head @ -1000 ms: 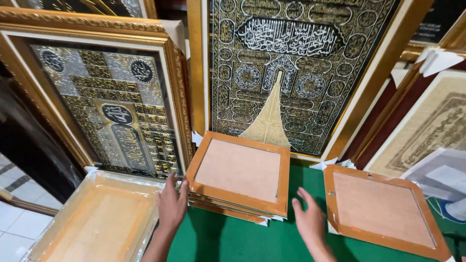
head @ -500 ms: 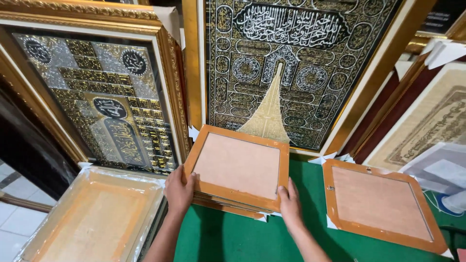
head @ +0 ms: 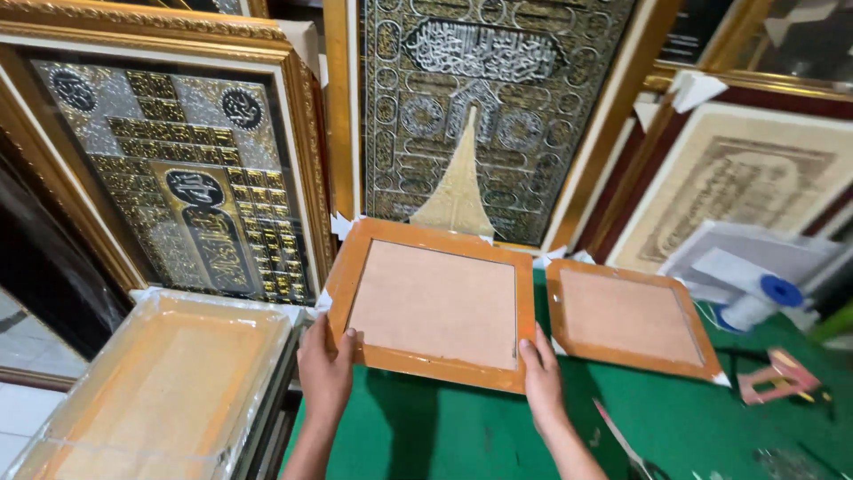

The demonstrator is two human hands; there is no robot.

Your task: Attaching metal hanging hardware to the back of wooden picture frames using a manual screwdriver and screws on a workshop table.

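Both hands held a square orange wooden picture frame with a pinkish-brown backing board (head: 433,303), turned back side up, lifted at the near-left part of the green felt-covered tabletop (head: 462,427). The left hand (head: 325,372) gripped the frame's near left corner, its grip pinching the edge with the thumb on top and the fingers tucked underneath. The right hand (head: 542,378) took the near right corner the same way, thumb lying on the orange border and its grip closed on the edge. Just to the right, lying flat on the tabletop and close beside the held frame, was a second, smaller orange frame with a matching backing board (head: 629,316). To the left of the tabletop lay a plastic-wrapped pale wooden frame (head: 160,391). Behind, at the far side, two large gold-framed panels of gold and silver ornament leaned upright: one at the left (head: 182,178), one in the middle (head: 484,107). At the right sat a white roll with a blue core (head: 755,302).
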